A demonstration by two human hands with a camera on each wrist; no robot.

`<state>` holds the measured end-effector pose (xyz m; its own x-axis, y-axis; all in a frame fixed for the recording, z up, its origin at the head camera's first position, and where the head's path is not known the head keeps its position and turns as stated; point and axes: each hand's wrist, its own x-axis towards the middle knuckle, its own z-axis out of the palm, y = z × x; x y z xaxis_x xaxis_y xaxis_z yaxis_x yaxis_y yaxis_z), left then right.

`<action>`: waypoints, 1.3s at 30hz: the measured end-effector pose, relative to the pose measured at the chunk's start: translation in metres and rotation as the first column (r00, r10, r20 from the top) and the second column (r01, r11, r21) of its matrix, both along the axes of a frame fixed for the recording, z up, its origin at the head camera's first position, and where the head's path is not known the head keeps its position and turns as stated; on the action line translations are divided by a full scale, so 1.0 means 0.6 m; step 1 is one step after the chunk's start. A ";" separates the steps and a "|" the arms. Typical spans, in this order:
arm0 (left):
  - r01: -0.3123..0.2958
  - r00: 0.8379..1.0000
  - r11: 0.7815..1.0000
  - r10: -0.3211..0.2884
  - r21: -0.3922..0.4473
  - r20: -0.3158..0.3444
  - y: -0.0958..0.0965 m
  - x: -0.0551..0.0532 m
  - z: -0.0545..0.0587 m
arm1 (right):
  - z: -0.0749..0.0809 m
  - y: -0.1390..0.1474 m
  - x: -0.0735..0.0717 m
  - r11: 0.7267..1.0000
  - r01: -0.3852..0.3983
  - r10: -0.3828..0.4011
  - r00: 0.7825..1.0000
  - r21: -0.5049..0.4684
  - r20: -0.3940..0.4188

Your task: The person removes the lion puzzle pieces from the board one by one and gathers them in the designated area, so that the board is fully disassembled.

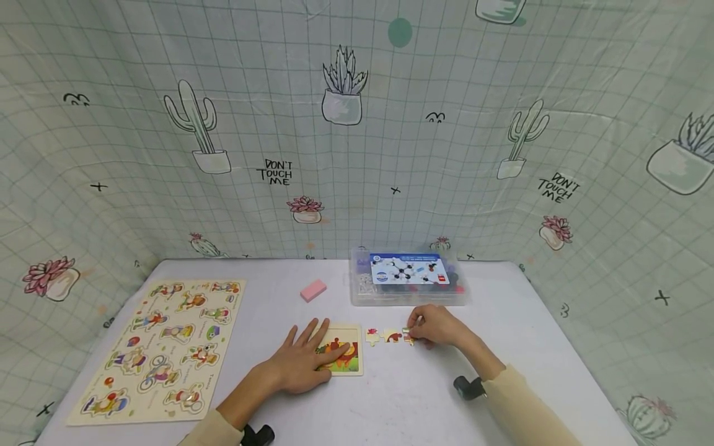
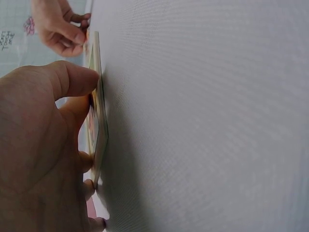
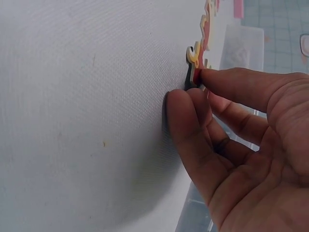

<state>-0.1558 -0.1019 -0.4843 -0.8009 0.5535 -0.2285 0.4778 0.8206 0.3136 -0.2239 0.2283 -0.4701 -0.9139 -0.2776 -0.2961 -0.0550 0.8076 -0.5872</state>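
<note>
My left hand (image 1: 301, 367) lies with spread fingers on a small wooden jigsaw puzzle tray (image 1: 360, 356), which shows part of a red, orange and green picture. Its thumb is at the tray's near edge in the left wrist view. Just right of the tray, a flower puzzle piece (image 1: 372, 336) and a brown-patterned puzzle piece (image 1: 393, 336) lie in a short row. At the row's right end, my right hand (image 1: 437, 325) pinches another puzzle piece (image 3: 194, 57) between thumb and fingers, close to the table. Those fingers partly hide it in the head view.
A large wooden board with cartoon animal figures (image 1: 167, 347) lies at the left. A pink block (image 1: 313, 290) sits behind the tray. Farther back stands a clear plastic case (image 1: 409, 297) with a molecule label. Printed cloth (image 1: 357, 155) hangs behind the white table (image 1: 401, 409).
</note>
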 end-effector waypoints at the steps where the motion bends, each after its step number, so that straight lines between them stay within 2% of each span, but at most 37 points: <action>1: -0.001 1.000 1.000 0.001 0.001 0.002 0.000 0.000 0.000 | 0.000 0.000 0.001 1.000 0.000 0.000 1.000 0.001 0.000; 19: 0.000 1.000 1.000 0.000 0.002 0.001 -0.001 -0.001 -0.003 | -0.011 0.001 0.003 1.000 0.030 -0.030 1.000 -0.011 -0.006; 39: 0.005 1.000 1.000 -0.005 0.019 0.002 -0.002 0.000 -0.003 | -0.006 -0.003 0.007 0.999 0.041 -0.041 0.999 0.001 -0.009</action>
<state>-0.1560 -0.1031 -0.4859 -0.7973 0.5621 -0.2198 0.4815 0.8119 0.3300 -0.2199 0.2266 -0.4739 -0.9273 -0.2393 -0.2878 -0.0270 0.8097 -0.5862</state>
